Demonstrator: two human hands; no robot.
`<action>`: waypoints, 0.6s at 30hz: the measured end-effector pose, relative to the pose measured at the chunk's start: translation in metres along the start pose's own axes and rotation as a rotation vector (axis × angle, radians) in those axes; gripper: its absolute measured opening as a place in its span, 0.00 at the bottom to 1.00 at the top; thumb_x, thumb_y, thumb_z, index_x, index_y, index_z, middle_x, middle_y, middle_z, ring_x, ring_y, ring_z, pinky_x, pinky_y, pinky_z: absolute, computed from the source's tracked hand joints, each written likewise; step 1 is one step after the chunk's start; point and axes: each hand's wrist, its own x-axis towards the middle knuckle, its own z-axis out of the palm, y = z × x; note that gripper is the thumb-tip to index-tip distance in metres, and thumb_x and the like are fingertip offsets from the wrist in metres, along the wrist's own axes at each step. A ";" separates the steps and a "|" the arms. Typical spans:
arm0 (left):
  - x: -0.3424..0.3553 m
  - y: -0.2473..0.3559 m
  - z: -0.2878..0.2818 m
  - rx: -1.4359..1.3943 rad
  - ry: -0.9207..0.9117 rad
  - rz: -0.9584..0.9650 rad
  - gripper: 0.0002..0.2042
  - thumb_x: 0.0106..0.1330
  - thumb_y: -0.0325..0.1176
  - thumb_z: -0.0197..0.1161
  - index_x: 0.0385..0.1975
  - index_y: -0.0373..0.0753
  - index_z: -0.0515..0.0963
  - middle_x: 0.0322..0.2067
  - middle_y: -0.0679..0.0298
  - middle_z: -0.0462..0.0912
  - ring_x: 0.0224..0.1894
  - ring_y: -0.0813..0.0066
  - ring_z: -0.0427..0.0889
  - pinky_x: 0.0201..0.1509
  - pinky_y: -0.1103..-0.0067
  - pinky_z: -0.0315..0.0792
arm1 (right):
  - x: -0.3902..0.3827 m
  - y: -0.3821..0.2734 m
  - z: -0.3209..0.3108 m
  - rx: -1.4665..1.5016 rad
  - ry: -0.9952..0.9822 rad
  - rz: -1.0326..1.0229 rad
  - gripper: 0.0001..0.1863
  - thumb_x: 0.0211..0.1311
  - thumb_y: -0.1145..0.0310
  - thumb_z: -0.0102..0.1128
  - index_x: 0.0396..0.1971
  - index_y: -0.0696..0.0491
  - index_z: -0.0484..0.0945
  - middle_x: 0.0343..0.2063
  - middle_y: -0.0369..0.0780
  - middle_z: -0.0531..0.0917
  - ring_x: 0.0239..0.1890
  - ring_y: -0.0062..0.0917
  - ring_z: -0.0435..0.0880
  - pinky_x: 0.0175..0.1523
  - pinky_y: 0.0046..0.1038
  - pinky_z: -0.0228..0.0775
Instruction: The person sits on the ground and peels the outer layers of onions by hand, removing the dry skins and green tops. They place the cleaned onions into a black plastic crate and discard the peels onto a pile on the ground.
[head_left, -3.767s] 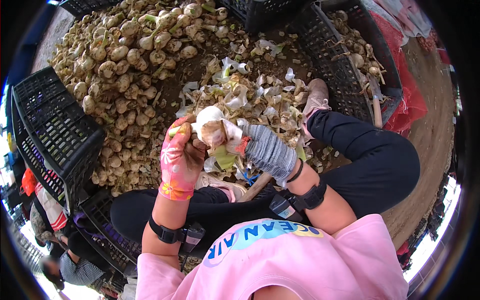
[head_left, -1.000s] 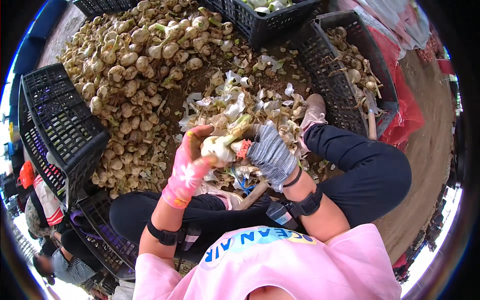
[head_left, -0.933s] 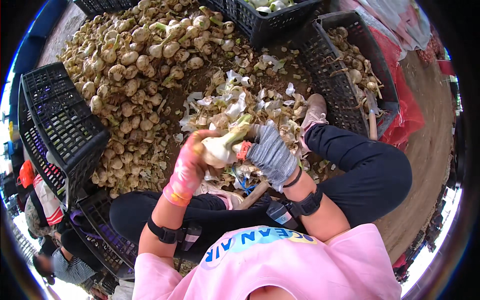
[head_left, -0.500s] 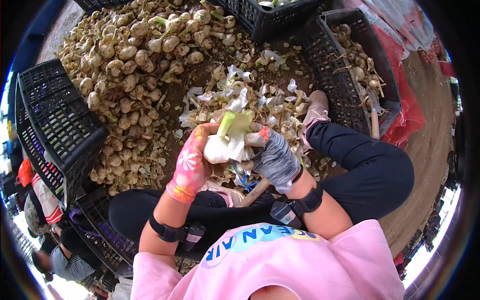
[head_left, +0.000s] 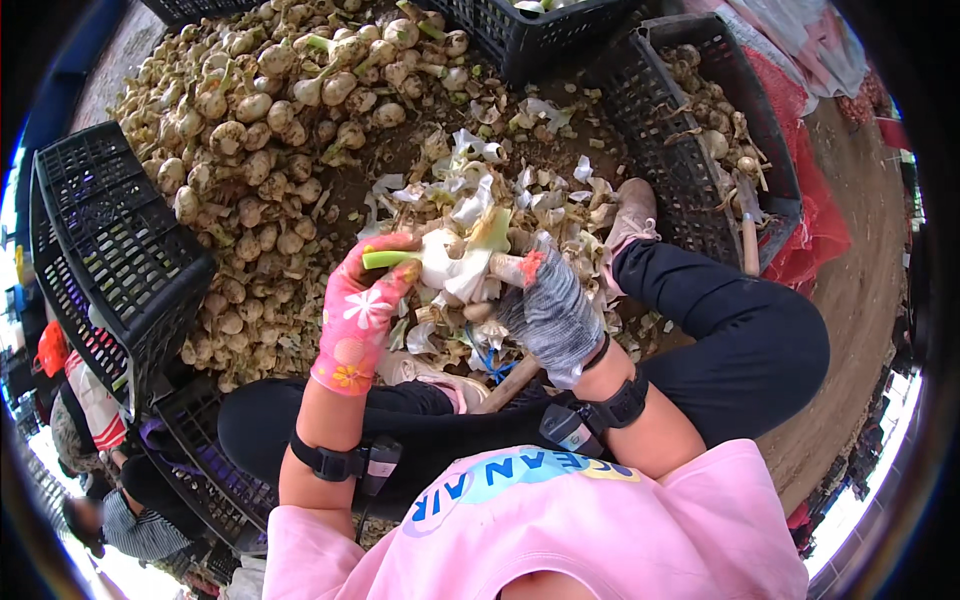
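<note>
In front of my lap a white garlic bulb (head_left: 440, 262) is held between both hands. Its short green stem (head_left: 385, 259) points left. My left hand (head_left: 357, 312), in a pink flowered glove, is closed around the stem with thumb and fingers. My right hand (head_left: 552, 315), in a grey knitted glove with bare-looking fingers, grips loose pale-green and white skin (head_left: 488, 235) on the bulb's right side. Its rear fingers are partly hidden. Below the hands a wooden handle (head_left: 512, 384) lies by my shoe, with blue string (head_left: 490, 367) near it.
A large heap of garlic bulbs (head_left: 255, 130) fills the far left. Peeled skins (head_left: 480, 195) litter the ground ahead. Black crates stand at left (head_left: 120, 230), far middle (head_left: 540, 50) and right (head_left: 665, 150); the right one holds bulbs and a wooden-handled tool (head_left: 748, 235). Another person (head_left: 140, 520) sits at lower left.
The bulb has turned, its green stem swinging from upright to pointing left. My left hand has shifted from cupping the bulb to gripping the stem, while skin comes away on the right-hand side.
</note>
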 end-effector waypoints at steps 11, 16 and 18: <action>-0.002 0.006 -0.016 -0.380 -0.148 0.182 0.09 0.46 0.15 0.54 0.24 0.37 0.73 0.38 0.61 0.71 0.38 0.74 0.73 0.41 0.81 0.68 | 0.006 -0.053 -0.001 0.323 0.213 -0.495 0.14 0.57 0.72 0.47 0.42 0.62 0.65 0.39 0.47 0.73 0.43 0.36 0.74 0.53 0.37 0.68; -0.003 0.008 -0.007 -0.686 -0.004 0.036 0.12 0.55 0.21 0.53 0.40 0.38 0.70 0.35 0.62 0.74 0.32 0.76 0.75 0.39 0.83 0.72 | 0.000 -0.049 -0.003 -0.344 0.073 -0.463 0.20 0.54 0.73 0.52 0.48 0.58 0.65 0.42 0.42 0.74 0.44 0.29 0.74 0.52 0.29 0.66; -0.003 0.002 -0.008 -0.723 -0.037 0.000 0.12 0.57 0.24 0.53 0.42 0.36 0.67 0.36 0.61 0.75 0.35 0.75 0.76 0.38 0.85 0.73 | 0.005 -0.034 -0.006 -0.779 -0.008 -0.533 0.19 0.52 0.75 0.53 0.47 0.57 0.67 0.41 0.40 0.74 0.44 0.24 0.74 0.50 0.25 0.65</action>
